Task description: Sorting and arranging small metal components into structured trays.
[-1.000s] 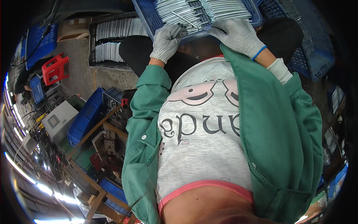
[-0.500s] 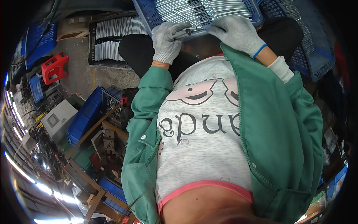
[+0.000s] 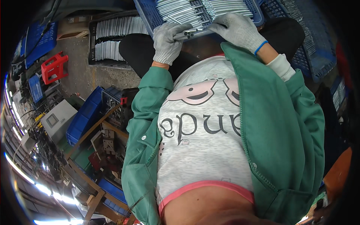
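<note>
My left hand [image 3: 167,40], in a grey-white knit glove, is closed around several thin metal tubes [image 3: 188,34], their open ends pointing toward my right hand. My right hand [image 3: 240,33], gloved the same way with a blue band at the wrist, has its fingers curled together close to the tube ends. Whatever those fingers pinch, if anything, is hidden. Both hands are at the near rim of a blue plastic basket [image 3: 147,17] over my lap. Inside it, silvery metal tubes [image 3: 228,8] lie side by side in rows.
A black crate [image 3: 92,45] of similar tubes sits on the floor at the left. Another blue basket [image 3: 314,62] with tubes stands at the right. Farther left are a red stool [image 3: 54,67], blue bins [image 3: 83,120] and a grey control box [image 3: 58,118]. Something orange [image 3: 339,174] shows at the lower right.
The tubes in my left hand have shifted slightly, and their ends show more clearly. My right hand has risen a little. Something orange has come into view at the lower right.
</note>
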The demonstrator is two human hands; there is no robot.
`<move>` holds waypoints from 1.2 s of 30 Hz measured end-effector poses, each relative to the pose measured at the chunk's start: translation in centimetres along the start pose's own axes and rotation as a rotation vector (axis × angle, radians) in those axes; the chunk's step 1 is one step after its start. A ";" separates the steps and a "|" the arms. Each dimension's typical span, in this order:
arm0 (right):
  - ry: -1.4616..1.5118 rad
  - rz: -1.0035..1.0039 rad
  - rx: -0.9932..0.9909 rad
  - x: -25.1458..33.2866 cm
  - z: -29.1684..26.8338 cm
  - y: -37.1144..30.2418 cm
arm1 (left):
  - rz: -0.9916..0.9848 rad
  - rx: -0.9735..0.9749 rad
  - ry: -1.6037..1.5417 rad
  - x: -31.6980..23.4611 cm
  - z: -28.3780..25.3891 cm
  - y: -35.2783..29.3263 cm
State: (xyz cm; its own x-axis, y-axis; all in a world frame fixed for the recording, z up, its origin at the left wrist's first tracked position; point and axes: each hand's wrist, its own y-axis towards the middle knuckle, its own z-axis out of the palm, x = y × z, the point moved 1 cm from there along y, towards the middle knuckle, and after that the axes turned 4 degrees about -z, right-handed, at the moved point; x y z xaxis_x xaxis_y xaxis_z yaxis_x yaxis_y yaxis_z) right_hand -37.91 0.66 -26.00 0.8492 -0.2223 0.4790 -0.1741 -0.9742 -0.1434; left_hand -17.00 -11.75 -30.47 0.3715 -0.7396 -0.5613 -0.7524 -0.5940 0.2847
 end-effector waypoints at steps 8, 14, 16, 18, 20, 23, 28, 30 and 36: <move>0.016 -0.011 0.069 -0.5 1.5 0.0 | -0.019 -0.027 -0.033 0.2 0.3 -0.3; 0.120 0.054 -0.059 -1.3 2.4 0.9 | -0.068 0.017 0.091 2.4 0.8 0.9; 0.007 0.036 -0.147 -1.7 2.9 1.0 | -0.115 0.058 0.127 3.6 1.6 1.6; 0.005 0.014 -0.142 -1.5 3.1 1.1 | -0.175 0.128 0.207 5.2 1.8 1.6; -0.016 0.033 -0.144 -1.9 3.0 0.6 | -0.252 0.297 0.324 6.4 2.9 2.2; -0.019 0.049 -0.143 -2.3 2.9 0.3 | -0.312 0.406 0.378 6.6 3.1 2.5; 0.015 0.039 -0.152 -2.4 2.7 0.1 | -0.384 0.435 0.267 6.5 2.0 2.2; 0.031 0.017 -0.189 -2.1 2.7 0.2 | -0.360 0.369 0.062 6.9 1.5 1.6; 0.036 0.026 -0.100 -0.4 0.3 0.0 | -0.320 0.294 -0.389 4.3 0.0 1.6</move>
State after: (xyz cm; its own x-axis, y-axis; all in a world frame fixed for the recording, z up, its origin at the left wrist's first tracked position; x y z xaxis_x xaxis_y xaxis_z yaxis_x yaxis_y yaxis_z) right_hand -38.12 0.78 -26.43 0.8257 -0.2470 0.5072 -0.2462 -0.9667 -0.0699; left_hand -16.63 -15.88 -32.41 0.4200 -0.3338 -0.8439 -0.7758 -0.6146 -0.1430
